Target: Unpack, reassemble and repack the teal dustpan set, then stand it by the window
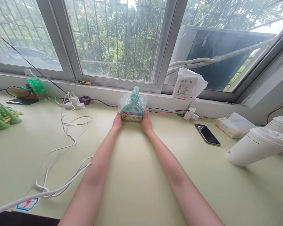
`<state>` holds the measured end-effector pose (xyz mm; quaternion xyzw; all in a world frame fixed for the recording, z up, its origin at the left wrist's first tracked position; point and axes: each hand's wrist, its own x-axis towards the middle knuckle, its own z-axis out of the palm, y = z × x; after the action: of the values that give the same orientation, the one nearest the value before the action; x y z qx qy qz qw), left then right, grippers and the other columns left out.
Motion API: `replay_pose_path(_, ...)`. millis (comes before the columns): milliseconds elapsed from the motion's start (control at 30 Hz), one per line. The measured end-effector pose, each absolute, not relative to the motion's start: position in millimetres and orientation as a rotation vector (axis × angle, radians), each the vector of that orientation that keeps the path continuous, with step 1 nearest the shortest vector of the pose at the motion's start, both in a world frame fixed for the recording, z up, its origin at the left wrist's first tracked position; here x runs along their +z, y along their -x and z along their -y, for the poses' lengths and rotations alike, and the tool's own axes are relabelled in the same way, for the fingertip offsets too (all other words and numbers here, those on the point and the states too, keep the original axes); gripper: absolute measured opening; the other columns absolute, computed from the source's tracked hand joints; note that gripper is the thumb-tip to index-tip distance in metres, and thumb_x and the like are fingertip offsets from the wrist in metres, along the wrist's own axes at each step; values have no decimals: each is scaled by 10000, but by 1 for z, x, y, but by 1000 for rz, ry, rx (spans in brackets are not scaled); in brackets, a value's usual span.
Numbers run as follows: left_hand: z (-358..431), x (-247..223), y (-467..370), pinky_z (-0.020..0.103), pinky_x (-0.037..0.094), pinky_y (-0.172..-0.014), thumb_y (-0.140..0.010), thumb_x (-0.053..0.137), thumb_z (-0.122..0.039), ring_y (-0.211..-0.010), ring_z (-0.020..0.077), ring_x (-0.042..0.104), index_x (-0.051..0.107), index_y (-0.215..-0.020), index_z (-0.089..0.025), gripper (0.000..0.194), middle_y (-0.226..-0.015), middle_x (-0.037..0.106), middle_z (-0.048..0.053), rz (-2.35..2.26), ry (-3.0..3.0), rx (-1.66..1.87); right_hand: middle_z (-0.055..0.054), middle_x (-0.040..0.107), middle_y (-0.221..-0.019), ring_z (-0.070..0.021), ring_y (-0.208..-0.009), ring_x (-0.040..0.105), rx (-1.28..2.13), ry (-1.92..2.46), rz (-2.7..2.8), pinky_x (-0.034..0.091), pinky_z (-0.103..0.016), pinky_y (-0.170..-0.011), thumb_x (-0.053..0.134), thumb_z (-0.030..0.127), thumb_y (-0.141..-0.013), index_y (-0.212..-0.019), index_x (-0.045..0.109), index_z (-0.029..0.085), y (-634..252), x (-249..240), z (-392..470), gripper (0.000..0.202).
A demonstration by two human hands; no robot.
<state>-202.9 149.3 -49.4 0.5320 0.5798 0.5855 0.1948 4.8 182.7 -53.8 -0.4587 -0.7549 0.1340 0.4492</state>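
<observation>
Seen from the person's own head, two bare arms stretch forward across a pale green table point(136, 175) toward a window sill. The left hand point(117, 122) and the right hand point(146, 123) rest palm-down on the table, one at each lower corner of a stack of teal plastic dustpans point(132, 106) wrapped in clear plastic. The stack stands upright at the far edge of the table, against the sill, with its handles pointing up. Each hand's fingers lie close together and touch the side of the pack; neither hand curls around it. To the left, white charging cables point(67, 131) loop across the table from a white power strip point(73, 105). To the right lie a black smartphone point(207, 134), face up, and a white appliance point(254, 147) on its side. A white parcel bag point(187, 84) leans on the sill.
</observation>
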Motion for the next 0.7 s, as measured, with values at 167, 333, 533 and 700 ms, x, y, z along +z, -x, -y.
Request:
replay_pose_path(167, -147, -49, 201, 431, 436, -968, -848, 605, -307, -1119, 307, 581, 529, -1249, -215, 419, -1181, 631, 120, -1634, -1530, 1633, -71, 86, -1648, -253, -1522, 76, 432, 1110, 1834, 204, -459, -1225, 406, 324, -938, -1574, -3, 166, -7, -53, -178, 772)
replay_pose_path(333, -144, -48, 201, 497, 379, -1064, -876, 550, -313, -1271, 331, 487, 417, -1405, -217, 554, -1316, 574, 143, -1748, -1593, 1523, -81, 84, -1647, -264, -1520, 78, 453, 1125, 1838, 212, -492, -1217, 395, 325, -937, -1570, -39, 159, -8, -51, -172, 785)
replay_pose_path(533, -147, -47, 203, 527, 237, -1170, -895, 479, -320, -1433, 331, 296, 230, -1526, -149, 700, -1527, 377, 176, -1834, -1676, 1473, -118, 29, -1648, -260, -1523, 67, 353, 1155, 1873, 212, -461, -1222, 396, 295, -941, -1559, -83, 95, -7, -51, -170, 807)
replay_pose_path(700, -150, -48, 206, 522, 216, -1184, -902, 460, -492, -1468, 340, 220, 121, -1559, -128, 824, -1586, 274, 167, -1835, -1718, 1373, -110, 22, -1649, -240, -1526, 44, 304, 1167, 1914, 230, -458, -1214, 348, 233, -953, -1561, -93, 117, -6, -52, -169, 760)
